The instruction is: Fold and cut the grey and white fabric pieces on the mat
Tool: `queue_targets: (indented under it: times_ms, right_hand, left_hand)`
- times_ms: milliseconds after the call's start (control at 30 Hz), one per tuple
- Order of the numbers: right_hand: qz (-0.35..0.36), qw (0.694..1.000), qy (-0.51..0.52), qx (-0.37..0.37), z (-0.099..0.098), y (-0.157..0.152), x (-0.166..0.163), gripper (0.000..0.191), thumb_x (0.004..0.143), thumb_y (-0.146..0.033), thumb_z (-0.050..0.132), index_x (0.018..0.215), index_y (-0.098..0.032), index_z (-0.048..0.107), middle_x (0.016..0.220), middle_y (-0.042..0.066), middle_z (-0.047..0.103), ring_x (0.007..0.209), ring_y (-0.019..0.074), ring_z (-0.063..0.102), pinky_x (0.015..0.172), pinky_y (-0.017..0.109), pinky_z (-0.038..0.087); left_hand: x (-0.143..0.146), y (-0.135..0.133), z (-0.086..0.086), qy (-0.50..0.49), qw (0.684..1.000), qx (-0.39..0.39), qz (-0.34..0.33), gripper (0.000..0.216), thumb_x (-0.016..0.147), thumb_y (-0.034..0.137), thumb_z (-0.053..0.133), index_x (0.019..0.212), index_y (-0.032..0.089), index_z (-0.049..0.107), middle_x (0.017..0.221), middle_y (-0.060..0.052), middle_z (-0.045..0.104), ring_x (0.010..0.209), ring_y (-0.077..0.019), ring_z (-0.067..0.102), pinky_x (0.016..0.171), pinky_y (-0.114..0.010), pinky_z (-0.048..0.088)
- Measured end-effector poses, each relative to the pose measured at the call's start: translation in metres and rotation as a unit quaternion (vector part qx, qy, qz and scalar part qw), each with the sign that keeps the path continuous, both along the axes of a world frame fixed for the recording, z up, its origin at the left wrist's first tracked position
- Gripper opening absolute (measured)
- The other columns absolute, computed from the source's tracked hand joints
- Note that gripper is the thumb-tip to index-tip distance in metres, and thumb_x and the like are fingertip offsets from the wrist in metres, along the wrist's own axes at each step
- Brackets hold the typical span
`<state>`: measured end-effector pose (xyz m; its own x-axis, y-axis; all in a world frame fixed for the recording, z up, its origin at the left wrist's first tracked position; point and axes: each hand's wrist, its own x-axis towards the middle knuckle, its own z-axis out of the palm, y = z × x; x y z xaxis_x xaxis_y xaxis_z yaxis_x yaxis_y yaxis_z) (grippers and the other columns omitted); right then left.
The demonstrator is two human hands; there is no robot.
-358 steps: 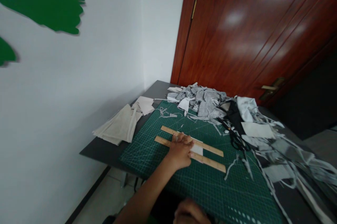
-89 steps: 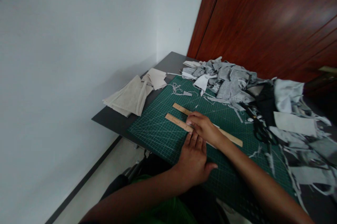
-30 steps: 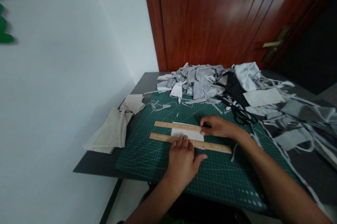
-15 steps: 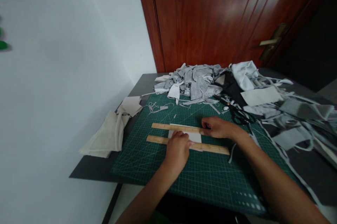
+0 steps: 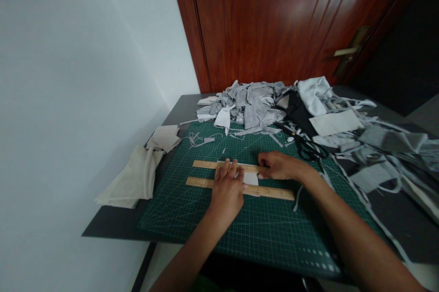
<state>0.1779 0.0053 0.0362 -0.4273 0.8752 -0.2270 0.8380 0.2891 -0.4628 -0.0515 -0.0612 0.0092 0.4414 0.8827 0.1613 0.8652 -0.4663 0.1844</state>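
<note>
Your left hand (image 5: 226, 191), fingers together, is pressing the white fabric piece (image 5: 251, 179) and near ruler (image 5: 274, 191); at its 2 o'clock, your right hand (image 5: 279, 167) is pinching the far ruler (image 5: 206, 164).

A plain white wall (image 5: 68, 77) is seen filling the left side. It is evenly lit, and a soft shadow is thrown on it near the table. Behind, a dark reddish wooden door (image 5: 274, 22) is framed, and pale glare is caught on its polished panels. A brass handle (image 5: 346, 51) is picked out near its right edge. A dark grey table (image 5: 113, 225) is set close beside the wall. A dim, dark area (image 5: 404, 54) is glimpsed far right.
</note>
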Motion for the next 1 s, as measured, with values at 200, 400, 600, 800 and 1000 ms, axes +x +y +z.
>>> queue_targets:
  times_ms: [200,400,600,800,1000]
  right_hand:
    - [-0.003,1.0,0.0,-0.019,0.006,-0.001,0.0,0.027,0.074,-0.035,0.078,0.091,-0.02,0.064,0.085,0.004,0.068,0.075,0.0197,0.061,0.058,0.025,0.037]
    - [0.003,1.0,0.006,-0.027,0.007,0.001,0.004,0.023,0.075,-0.034,0.077,0.089,-0.019,0.066,0.086,0.004,0.067,0.076,0.0195,0.061,0.059,0.025,0.037]
    - [0.003,0.999,0.011,-0.036,0.005,0.004,0.006,0.023,0.074,-0.033,0.079,0.088,-0.019,0.067,0.085,0.004,0.067,0.076,0.0195,0.061,0.06,0.025,0.039]
    - [-0.007,0.999,0.014,-0.043,0.001,0.007,0.008,0.024,0.071,-0.034,0.081,0.086,-0.019,0.067,0.085,0.004,0.068,0.075,0.0193,0.061,0.059,0.025,0.039]
    - [-0.012,0.998,0.014,-0.054,0.0,0.009,0.013,0.026,0.07,-0.034,0.081,0.084,-0.019,0.066,0.084,0.004,0.068,0.075,0.0202,0.061,0.059,0.027,0.04]
  left_hand:
    - [-0.003,0.003,0.007,-0.016,0.998,-0.058,0.009,0.042,0.097,0.028,0.06,0.138,0.018,0.061,0.154,-0.011,0.052,0.149,-0.0323,0.039,0.124,-0.05,0.032]
    - [-0.003,0.003,0.01,-0.009,0.998,-0.057,0.009,0.043,0.098,0.029,0.059,0.138,0.017,0.061,0.154,-0.01,0.052,0.149,-0.0321,0.039,0.125,-0.049,0.032]
    - [-0.003,0.003,0.009,-0.008,0.998,-0.058,0.008,0.042,0.098,0.029,0.058,0.138,0.019,0.062,0.154,-0.008,0.053,0.149,-0.0317,0.04,0.124,-0.049,0.033]
    - [-0.002,0.003,0.009,-0.01,0.998,-0.062,0.018,0.041,0.097,0.027,0.058,0.137,0.02,0.063,0.155,-0.007,0.053,0.15,-0.0314,0.038,0.125,-0.05,0.031]
    - [-0.002,0.004,0.01,-0.015,0.997,-0.068,0.015,0.042,0.097,0.026,0.058,0.138,0.02,0.063,0.155,-0.008,0.052,0.15,-0.0312,0.038,0.124,-0.05,0.033]
